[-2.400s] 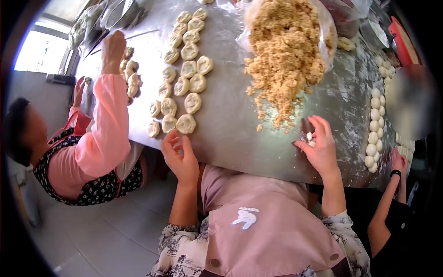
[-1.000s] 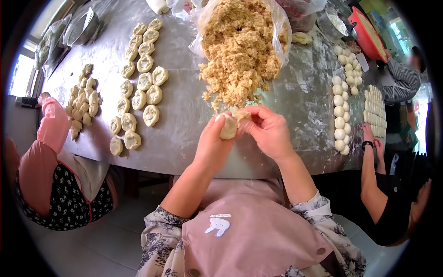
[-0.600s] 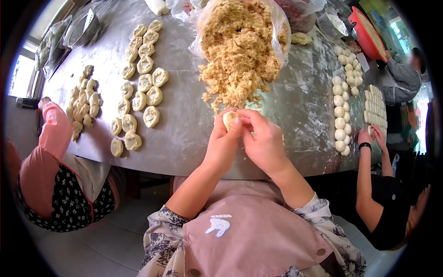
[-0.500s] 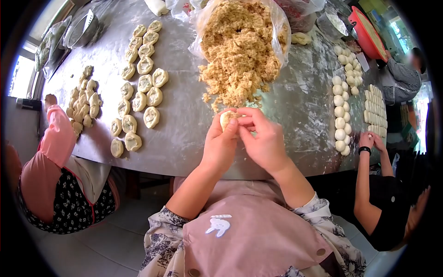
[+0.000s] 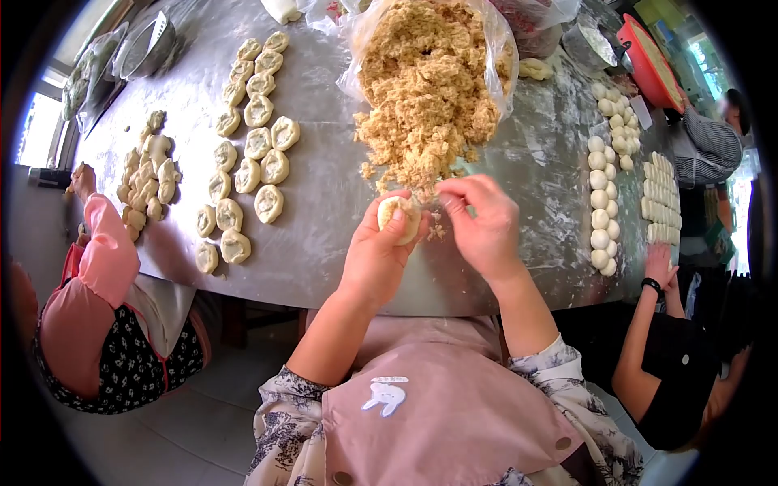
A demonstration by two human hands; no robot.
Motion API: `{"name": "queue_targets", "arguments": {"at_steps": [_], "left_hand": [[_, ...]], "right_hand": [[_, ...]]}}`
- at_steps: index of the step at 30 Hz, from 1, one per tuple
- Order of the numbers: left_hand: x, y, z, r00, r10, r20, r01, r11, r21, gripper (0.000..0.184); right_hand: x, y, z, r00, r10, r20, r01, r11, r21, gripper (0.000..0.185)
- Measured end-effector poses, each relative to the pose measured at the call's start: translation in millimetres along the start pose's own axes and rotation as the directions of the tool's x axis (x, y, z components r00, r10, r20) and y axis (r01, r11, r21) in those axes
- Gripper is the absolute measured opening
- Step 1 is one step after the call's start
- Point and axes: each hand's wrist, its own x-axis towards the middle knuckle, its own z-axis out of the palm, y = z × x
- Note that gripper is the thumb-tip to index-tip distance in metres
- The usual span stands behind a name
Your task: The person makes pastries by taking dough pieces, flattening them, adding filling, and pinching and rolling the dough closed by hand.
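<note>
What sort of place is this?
Likely a bakery or food workshop: there's a floury metal table, rows of white dough balls and a big heap of crumbly mix spilling from a clear bag.

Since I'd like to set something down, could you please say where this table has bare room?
On the table, bare room lies between the dimpled dough rounds and the crumbly heap, and, though flour-dusted, between the heap and the white dough balls. It's crowded at the heap's near edge, where the left hand holds a dough piece beside the right hand.
</note>
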Motion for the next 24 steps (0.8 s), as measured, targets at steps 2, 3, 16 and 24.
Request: {"name": "queue_targets", "arguments": {"at_steps": [2, 3, 16, 24], "left_hand": [[0, 4, -1, 1.0, -0.025, 0.007, 0.026, 0.998, -0.052, 0.032], [1, 5, -2, 0.999, -0.04, 0.012, 0.041, 0.996, -0.077, 0.033], [-3, -10, -6, 0.971, -0.104, 0.215, 0.128, 0.986, -0.103, 0.039], [-17, 0, 24, 0.974, -0.139, 0.178, 0.178, 0.959, -0.221, 0.036]], "right_hand": [[2, 15, 0, 0.999, 0.003, -0.036, -0.007, 0.994, -0.109, 0.016], [-1, 13, -2, 0.997, 0.038, 0.069, -0.031, 0.993, -0.111, 0.028], [-22, -2, 25, 0.951, -0.266, 0.16, 0.277, 0.96, -0.051, 0.058], [-19, -3, 22, 0.98, -0.197, -0.035, 0.2, 0.962, 0.188, 0.027]]}}
